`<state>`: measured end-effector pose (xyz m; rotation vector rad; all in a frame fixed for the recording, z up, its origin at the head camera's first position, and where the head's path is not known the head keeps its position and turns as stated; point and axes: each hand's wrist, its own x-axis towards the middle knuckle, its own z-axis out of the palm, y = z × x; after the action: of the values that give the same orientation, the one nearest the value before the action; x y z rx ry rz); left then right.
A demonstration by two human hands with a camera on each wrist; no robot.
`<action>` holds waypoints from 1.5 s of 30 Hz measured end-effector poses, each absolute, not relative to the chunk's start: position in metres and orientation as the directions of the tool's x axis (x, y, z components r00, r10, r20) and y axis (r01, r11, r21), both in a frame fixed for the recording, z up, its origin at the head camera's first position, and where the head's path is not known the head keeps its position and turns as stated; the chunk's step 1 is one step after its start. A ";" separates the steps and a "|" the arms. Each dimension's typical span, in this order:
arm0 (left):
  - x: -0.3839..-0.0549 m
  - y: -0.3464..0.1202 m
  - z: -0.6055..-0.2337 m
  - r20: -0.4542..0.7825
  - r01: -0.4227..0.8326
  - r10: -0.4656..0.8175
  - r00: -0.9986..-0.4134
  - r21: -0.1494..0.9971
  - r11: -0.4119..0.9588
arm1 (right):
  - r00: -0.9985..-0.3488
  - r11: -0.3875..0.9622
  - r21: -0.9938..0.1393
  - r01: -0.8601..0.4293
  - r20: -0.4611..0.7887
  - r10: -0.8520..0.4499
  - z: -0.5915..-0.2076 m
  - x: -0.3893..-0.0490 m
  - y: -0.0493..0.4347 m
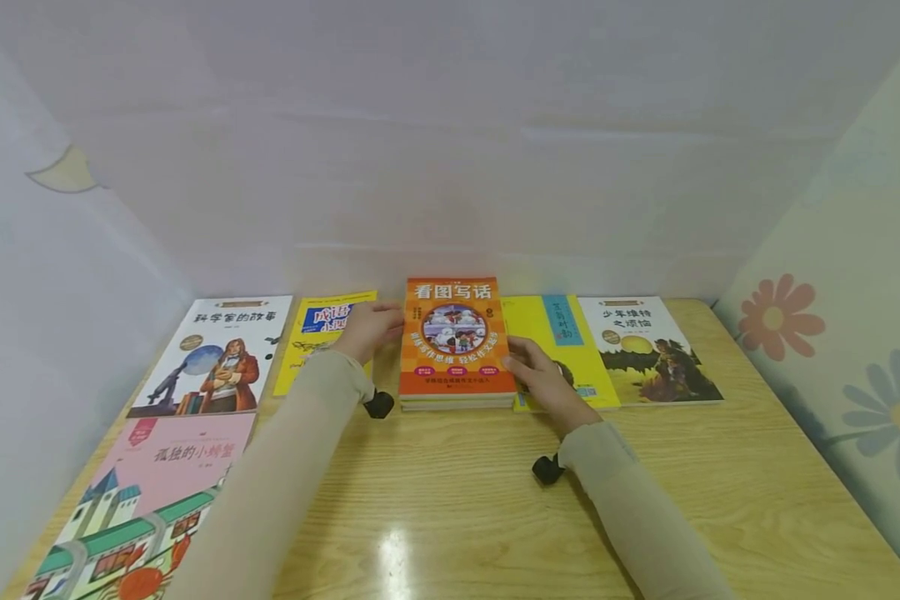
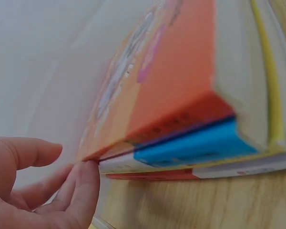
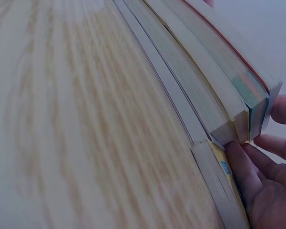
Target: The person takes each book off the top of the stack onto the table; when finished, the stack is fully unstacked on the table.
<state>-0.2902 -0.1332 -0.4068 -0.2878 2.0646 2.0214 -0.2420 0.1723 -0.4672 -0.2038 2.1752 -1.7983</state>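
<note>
An orange book [image 1: 456,379] with a round picture lies on top of a stack of several books at the table's back middle. My left hand [image 1: 371,332] is at the stack's left side; in the left wrist view its fingertips [image 2: 88,174] touch the spines, with the thumb apart from them. At the opposite side is my right hand [image 1: 547,385], over a yellow book [image 1: 588,371] with a blue label. The right wrist view shows its fingertips [image 3: 240,155] against the edges of the stacked books [image 3: 200,71]. Neither hand curls round the stack.
Left of the stack lie another yellow book [image 1: 292,354], partly behind the left arm, a white book [image 1: 221,350] with a telescope picture and a pink book [image 1: 165,487]. A white book [image 1: 648,350] with a dark figure lies far right. White sheeting [image 1: 450,167] rises behind the table.
</note>
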 end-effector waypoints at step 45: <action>-0.289 -0.139 -0.407 -0.386 -0.417 0.248 -0.889 0.904 -0.089 | -0.935 0.174 -0.977 0.125 -0.175 -0.307 -0.468 -0.243 0.175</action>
<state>-0.2894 -0.1387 -0.4069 -0.1833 1.7525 2.0254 -0.2428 0.1752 -0.4681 -0.1729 2.1244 -1.8184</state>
